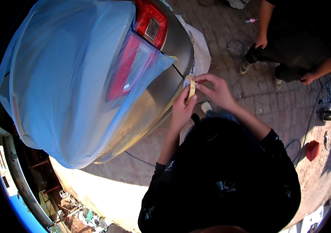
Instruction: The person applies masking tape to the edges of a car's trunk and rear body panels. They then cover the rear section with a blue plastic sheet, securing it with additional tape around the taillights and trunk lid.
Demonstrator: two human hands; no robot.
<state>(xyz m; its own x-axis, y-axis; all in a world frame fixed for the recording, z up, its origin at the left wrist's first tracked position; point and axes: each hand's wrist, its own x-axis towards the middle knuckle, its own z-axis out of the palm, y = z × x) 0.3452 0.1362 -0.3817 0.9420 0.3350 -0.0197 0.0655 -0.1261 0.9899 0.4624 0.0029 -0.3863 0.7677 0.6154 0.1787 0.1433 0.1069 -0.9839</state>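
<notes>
A roll of yellowish masking tape (192, 90) is gripped from below by my left hand (181, 110), its fingers closed around the roll. My right hand (218, 92) pinches at the roll's upper edge with thumb and fingertips. Just beyond my hands is the rear corner of a grey-brown car (165, 83). Thin bluish plastic film (76, 66) drapes over much of the car and over one part of the red tail light. The other tail light (152, 25) is uncovered. A strip of yellow tape shows at the film's corner, near the panel seam.
Another person (297, 46) in dark clothes stands at the upper right, hands lowered. Brick paving (258, 101) lies underfoot. Cables run over it at the right, near a red block-shaped object (312, 150). Pale sheeting (201, 50) hangs along the car's far side. Scattered rubbish (90, 217) lies at the lower left.
</notes>
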